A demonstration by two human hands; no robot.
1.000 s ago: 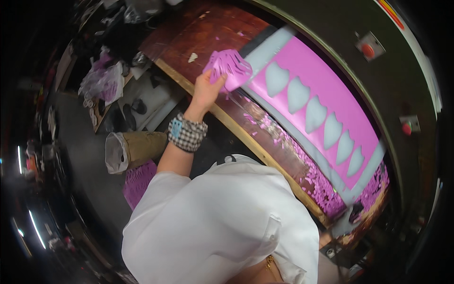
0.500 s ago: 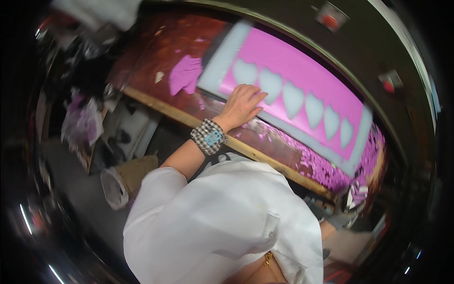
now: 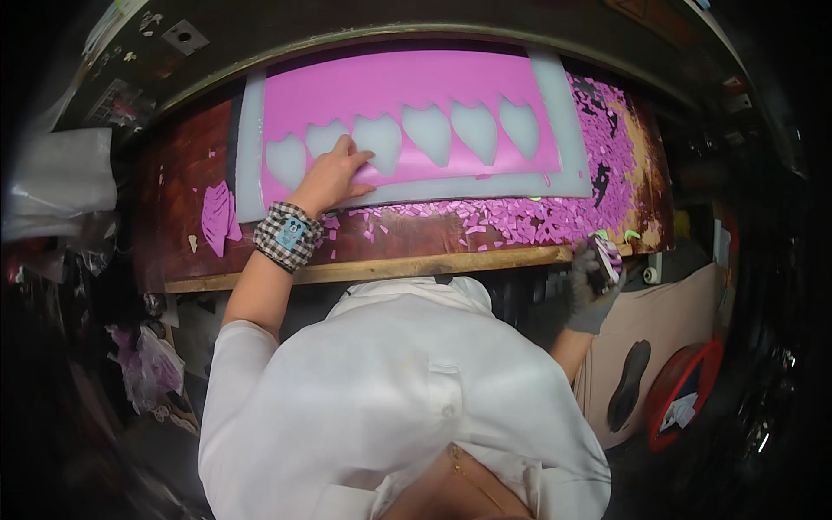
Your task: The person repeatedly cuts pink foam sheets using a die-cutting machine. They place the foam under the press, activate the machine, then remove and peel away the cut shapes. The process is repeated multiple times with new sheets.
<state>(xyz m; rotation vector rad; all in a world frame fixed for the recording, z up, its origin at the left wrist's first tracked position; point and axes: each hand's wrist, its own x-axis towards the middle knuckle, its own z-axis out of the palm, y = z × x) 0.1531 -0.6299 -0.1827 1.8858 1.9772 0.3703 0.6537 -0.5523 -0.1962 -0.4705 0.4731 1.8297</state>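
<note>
A pink sheet (image 3: pixel 399 78) with a row of several shield-shaped cutouts lies on a pale bluish-white board (image 3: pixel 251 130), which shows through the holes. My left hand (image 3: pixel 334 173), bare, rests over the near edge of the sheet at the left cutouts. Its fingers are bent but apart, and I see nothing held in them. My right hand (image 3: pixel 593 286), in a grey glove, is at the table's near right edge, closed round a small bundle striped pink and white (image 3: pixel 609 258). The glove hides part of that bundle, so its exact kind does not show.
Pink scraps (image 3: pixel 529 221) are heaped along the board's near and right sides. A pile of cut pink pieces (image 3: pixel 218 217) sits left on the brown table (image 3: pixel 295 260). A dark machine beam (image 3: pixel 364 43) spans the back. Low on the right stands a red round container (image 3: pixel 693 390).
The view has turned and levelled, bringing my gloved right hand up to the table edge with the striped bundle. My left hand stays at the sheet's near edge.
</note>
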